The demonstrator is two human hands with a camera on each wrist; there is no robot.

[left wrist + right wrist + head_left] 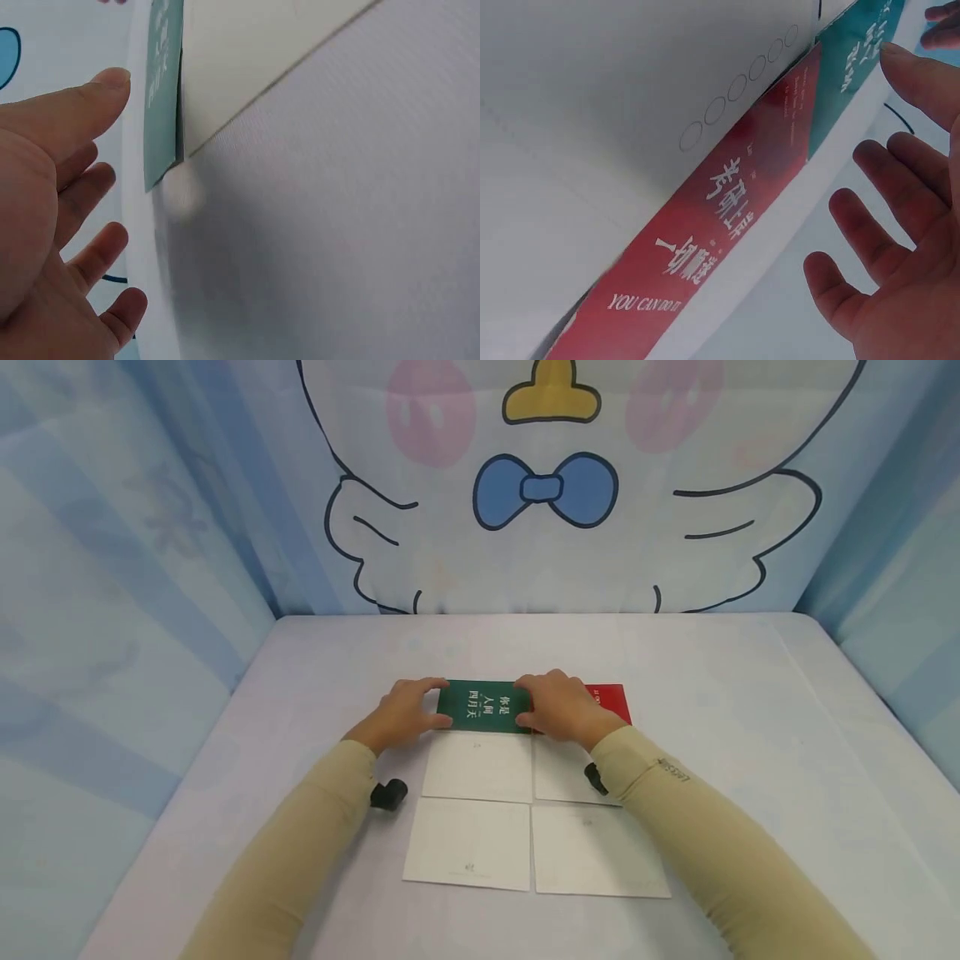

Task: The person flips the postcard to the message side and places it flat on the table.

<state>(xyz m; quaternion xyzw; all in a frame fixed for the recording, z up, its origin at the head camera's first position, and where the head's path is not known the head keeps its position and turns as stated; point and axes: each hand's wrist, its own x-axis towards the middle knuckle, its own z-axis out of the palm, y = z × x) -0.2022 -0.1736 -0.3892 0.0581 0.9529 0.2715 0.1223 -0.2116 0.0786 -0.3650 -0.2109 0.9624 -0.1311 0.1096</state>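
Observation:
A green card (480, 706) with white lettering lies crosswise at the far end of a block of cards. My left hand (401, 714) is at its left end, thumb and forefinger spread by the two corners. At the other end is my right hand (558, 706), its fingertips overlapping the card's edge in the head view. In the wrist views the fingers of both hands are loosely extended, not curled round the card. Beside the green card is a red card (705, 217) with white lettering, partly hidden by my right hand in the head view.
Several cream cards lie below in two rows, including a near left one (468, 843) and a near right one (600, 852). A row of printed circles (737, 88) marks one. The white table (750, 693) ends at a patterned curtain (547, 568). Dark wrist cameras hang under both sleeves.

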